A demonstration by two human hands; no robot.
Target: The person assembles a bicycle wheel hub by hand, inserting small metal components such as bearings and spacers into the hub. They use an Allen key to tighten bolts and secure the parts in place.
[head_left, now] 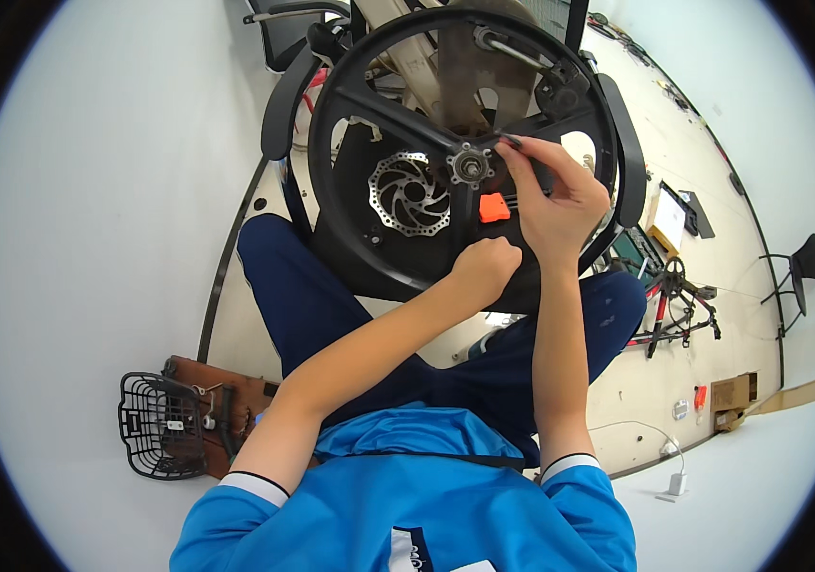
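Small dark piece [511, 141] pinched near the wheel hub [471, 166]

The right hand [565, 195] has thumb and finger closed on the piece, beside the hub. Right of this hand, the wheel [407, 121] edge and an armrest [629, 157] are close. The left hand [486, 270] is curled near the wheel's lower edge; I cannot tell if it holds something. Up-left from it, a metal disc [386, 197] shows through the open room between spokes.

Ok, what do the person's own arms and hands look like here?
The left hand and right hand are bare, with no gloves or watch visible. The forearms are uncovered too. The sleeves are short and bright blue, with white cuffs edged by a thin dark line.
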